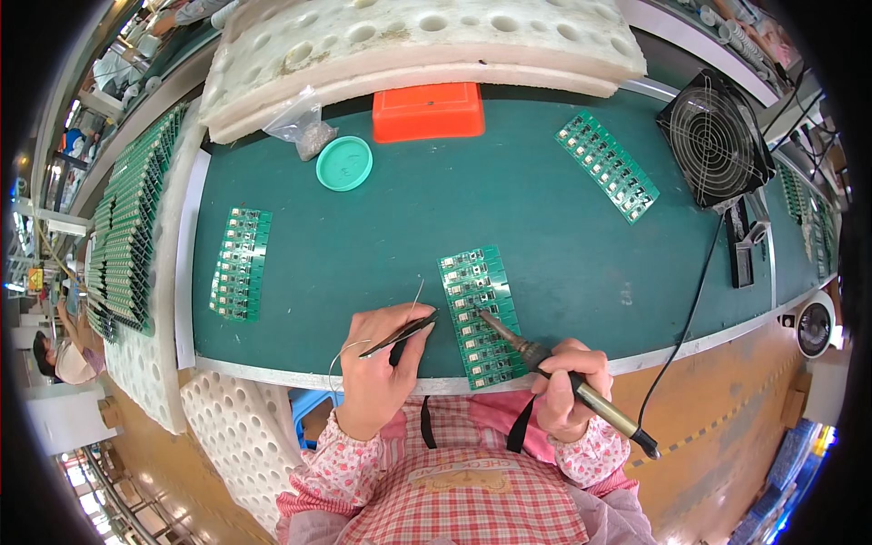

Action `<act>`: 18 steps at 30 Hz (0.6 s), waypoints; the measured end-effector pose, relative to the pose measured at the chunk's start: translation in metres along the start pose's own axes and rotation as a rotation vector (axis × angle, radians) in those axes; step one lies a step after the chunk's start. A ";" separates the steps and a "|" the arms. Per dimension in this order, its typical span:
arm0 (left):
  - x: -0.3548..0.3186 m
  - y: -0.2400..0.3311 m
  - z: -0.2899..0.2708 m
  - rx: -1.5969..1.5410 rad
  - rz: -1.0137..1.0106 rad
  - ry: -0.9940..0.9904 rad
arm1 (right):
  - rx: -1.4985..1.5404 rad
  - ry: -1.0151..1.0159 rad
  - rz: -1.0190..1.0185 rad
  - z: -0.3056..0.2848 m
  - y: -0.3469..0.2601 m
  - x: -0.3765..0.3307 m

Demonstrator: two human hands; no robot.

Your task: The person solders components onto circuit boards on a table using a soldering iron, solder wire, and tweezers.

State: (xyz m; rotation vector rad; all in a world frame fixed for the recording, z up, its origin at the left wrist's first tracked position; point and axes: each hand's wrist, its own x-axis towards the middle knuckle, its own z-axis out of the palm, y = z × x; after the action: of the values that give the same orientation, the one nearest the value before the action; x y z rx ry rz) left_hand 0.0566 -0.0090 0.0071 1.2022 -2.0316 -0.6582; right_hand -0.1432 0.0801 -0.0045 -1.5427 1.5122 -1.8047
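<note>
A green circuit board panel point(472, 272) with rows of small parts lies in front of me, its near end at the table's front edge. My right hand point(568, 386) is closed around a soldering iron point(610, 411), whose tip meets or hovers just over the middle of the panel; contact is too fine to tell. Left of the panel, my left hand point(381, 377) grips black tweezers point(400, 334) in its fingers. A thin solder wire point(420, 289) also runs through that hand, one end standing up, the rest looping by the wrist.
Similar panels lie at left point(241, 263) and far right point(607, 165). Further back are a turquoise lid point(344, 163), a plastic bag point(304, 127), an orange box point(429, 113) and a holed foam block point(409, 54). A black fan point(713, 141) stands right, beside an iron holder point(743, 241). Stacked boards point(132, 227) fill the left.
</note>
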 end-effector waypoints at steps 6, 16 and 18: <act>-0.001 -0.001 0.001 -0.032 -0.034 0.020 | -0.008 0.076 -0.074 0.002 0.004 -0.002; 0.006 0.005 0.003 0.042 -0.009 0.019 | 0.055 0.092 -0.011 -0.001 0.005 -0.008; 0.008 0.006 0.003 0.050 0.011 0.015 | 0.059 0.096 -0.013 -0.001 0.005 -0.008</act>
State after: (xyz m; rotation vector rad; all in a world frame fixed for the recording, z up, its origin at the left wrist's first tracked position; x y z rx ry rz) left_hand 0.0483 -0.0127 0.0121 1.2200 -2.0519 -0.5949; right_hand -0.1431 0.0847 -0.0129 -1.4609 1.4803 -1.9381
